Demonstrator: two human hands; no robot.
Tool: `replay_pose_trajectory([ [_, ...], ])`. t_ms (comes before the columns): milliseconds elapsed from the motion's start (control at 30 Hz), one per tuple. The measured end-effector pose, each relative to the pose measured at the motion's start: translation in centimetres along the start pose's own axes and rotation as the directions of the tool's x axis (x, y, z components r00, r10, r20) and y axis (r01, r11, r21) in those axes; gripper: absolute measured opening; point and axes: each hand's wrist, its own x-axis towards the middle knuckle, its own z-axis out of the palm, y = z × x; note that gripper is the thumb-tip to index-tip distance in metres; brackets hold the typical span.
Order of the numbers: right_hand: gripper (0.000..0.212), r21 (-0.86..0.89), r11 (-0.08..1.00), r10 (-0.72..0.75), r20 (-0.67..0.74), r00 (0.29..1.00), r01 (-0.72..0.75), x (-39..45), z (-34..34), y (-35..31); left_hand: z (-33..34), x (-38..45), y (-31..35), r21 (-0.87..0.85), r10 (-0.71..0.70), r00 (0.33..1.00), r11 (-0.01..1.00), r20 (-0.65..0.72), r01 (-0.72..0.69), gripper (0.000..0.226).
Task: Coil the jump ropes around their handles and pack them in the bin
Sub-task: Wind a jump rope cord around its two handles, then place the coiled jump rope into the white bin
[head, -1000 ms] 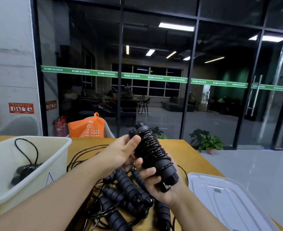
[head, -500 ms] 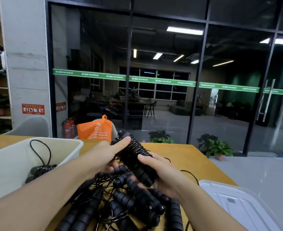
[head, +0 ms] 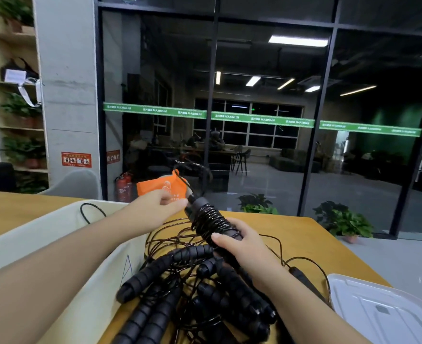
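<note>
Coiled jump rope (head: 213,223) gripped in right hand (head: 239,244), left hand (head: 160,204) fingers pinching its cord end

The bin (head: 56,234) at lower left runs off the frame, its inside hidden. The lid (head: 388,311) is cut off at lower right. Handles (head: 155,316) run off the bottom edge.

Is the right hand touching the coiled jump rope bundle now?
Touching. In the head view, the right hand has its fingers and thumb curled round the lower end of the coiled jump rope bundle, with no gap between them.
</note>
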Motion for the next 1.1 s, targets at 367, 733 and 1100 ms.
replay_pose_trajectory([
  [367,0.071,-0.578,0.743,-0.309,0.150,0.939,0.337,-0.4,1.2,-0.6,-1.1,0.8,2.0,-0.463,0.112,0.994,0.880,-0.016,-0.107,0.041],
  [733,0.070,-0.646,0.585,-0.430,0.265,0.863,0.490,-0.5,1.2,-0.2,-2.1,1.0,2.2,-0.352,0.095,0.995,0.932,0.002,-0.089,0.070],
  [1100,0.071,-0.618,0.665,-0.388,0.193,0.901,0.419,-0.6,0.0,0.6,-2.1,1.1,2.4,-0.094,0.340,0.935,0.939,0.103,-0.331,0.036],
])
